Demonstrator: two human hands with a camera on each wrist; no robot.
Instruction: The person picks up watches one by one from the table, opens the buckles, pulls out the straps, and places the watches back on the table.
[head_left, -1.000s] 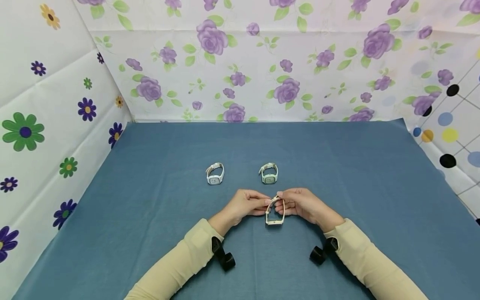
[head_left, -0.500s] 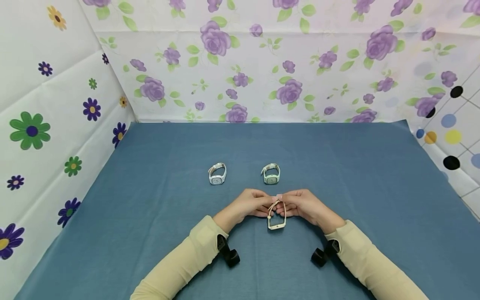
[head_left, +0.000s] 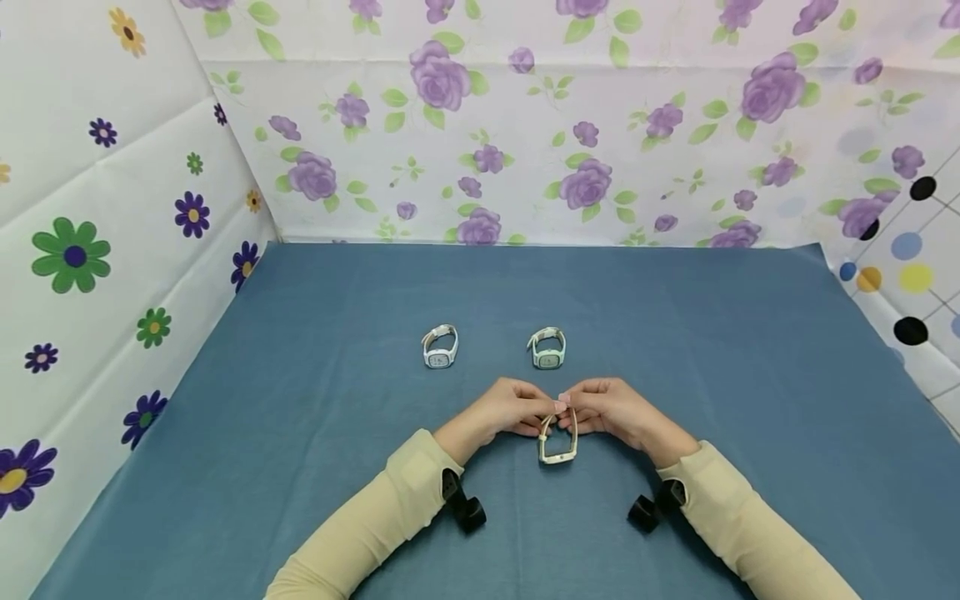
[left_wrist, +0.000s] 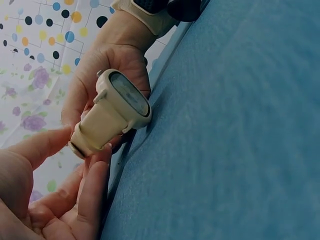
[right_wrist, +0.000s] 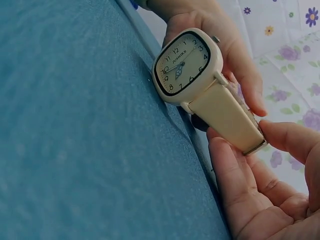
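A cream wristwatch (head_left: 558,458) hangs between both hands just above the blue cloth, its strap forming a loop with the case lowest. In the right wrist view its rounded-square dial (right_wrist: 181,64) shows numerals and hands. My left hand (head_left: 504,412) pinches the strap's buckle end from the left. From the other side my right hand (head_left: 617,414) pinches the same end, thumb and finger tips almost meeting the left ones. The left wrist view shows the strap (left_wrist: 102,125) with its end at the left fingertips (left_wrist: 60,137). Fingers partly hide the buckle.
Beyond the hands, a white watch (head_left: 439,348) and a pale green watch (head_left: 547,349) stand on the blue cloth (head_left: 337,317), straps looped. Floral sheets (head_left: 480,108) rise at the back and sides. A black wrist camera (head_left: 467,510) sits on each cuff.
The left fingertips have moved right along the strap toward the right ones, so the two pinches now nearly meet. The held watch hangs slightly lower, and the whole head view has shifted a little.
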